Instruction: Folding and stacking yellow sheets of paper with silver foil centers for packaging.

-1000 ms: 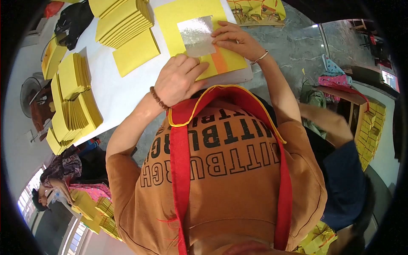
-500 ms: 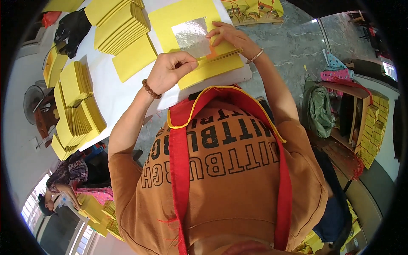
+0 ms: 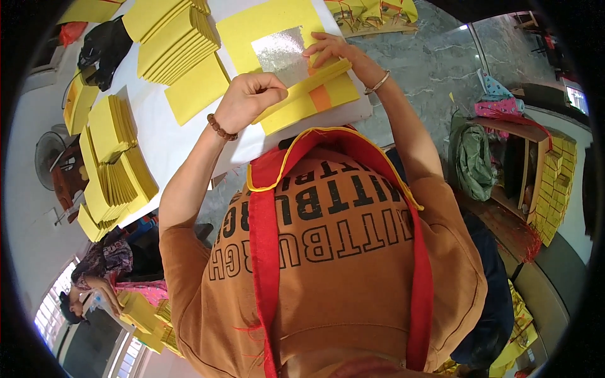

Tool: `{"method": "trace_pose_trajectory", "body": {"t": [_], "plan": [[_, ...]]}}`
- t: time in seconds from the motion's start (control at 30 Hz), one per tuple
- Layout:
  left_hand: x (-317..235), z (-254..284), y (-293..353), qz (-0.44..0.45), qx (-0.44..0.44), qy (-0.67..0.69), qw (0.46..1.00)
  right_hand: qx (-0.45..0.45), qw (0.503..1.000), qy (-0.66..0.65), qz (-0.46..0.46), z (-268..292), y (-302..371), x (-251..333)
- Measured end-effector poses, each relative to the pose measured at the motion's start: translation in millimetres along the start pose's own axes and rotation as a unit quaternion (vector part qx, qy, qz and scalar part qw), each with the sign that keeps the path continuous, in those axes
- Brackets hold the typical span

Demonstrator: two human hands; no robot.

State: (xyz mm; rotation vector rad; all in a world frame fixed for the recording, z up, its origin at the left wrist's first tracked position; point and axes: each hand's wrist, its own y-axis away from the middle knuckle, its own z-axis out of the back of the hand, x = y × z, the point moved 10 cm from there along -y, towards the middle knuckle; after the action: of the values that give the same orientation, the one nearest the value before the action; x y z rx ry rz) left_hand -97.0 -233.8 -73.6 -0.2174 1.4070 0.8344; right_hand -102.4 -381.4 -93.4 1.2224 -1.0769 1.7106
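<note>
A yellow paper sheet [image 3: 242,36] with a silver foil square [image 3: 277,50] lies before me on the table. Along its near side a narrow fold [image 3: 301,88] stands raised, slanting between my hands. My left hand [image 3: 253,99] is closed in a pinch at the left end of this fold. My right hand [image 3: 340,53] rests near the foil's right edge, its fingers stretched out and apart on the paper. More yellow paper shows on the near side of the fold, with an orange patch [image 3: 320,99]. The left fingertips are partly hidden.
Stacks of folded yellow paper [image 3: 176,47] and further bundles [image 3: 113,145] lie left on the white tabletop [image 3: 151,107]. A black bag [image 3: 106,50] sits beyond. At right stands a wooden cabinet [image 3: 513,167] with a green bag [image 3: 471,157]. Another person [image 3: 104,264] is at lower left.
The fold has risen and turned over away from me, baring the orange patch on the near side. My left hand has shifted slightly left; the right has hardly moved.
</note>
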Motion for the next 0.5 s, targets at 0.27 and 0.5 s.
{"method": "trace_pose_trajectory", "body": {"t": [0.27,0.5], "plan": [[23.1,22.2,-5.7,0.032,-0.051,0.192,0.979,-0.019,0.996,0.023,-0.082,-1.4,4.1,5.7],[-44.8,15.1,28.3,-0.263,-0.042,-0.248,0.931,-0.04,0.981,-0.123,-0.147,-0.1,9.2,-34.6]]}}
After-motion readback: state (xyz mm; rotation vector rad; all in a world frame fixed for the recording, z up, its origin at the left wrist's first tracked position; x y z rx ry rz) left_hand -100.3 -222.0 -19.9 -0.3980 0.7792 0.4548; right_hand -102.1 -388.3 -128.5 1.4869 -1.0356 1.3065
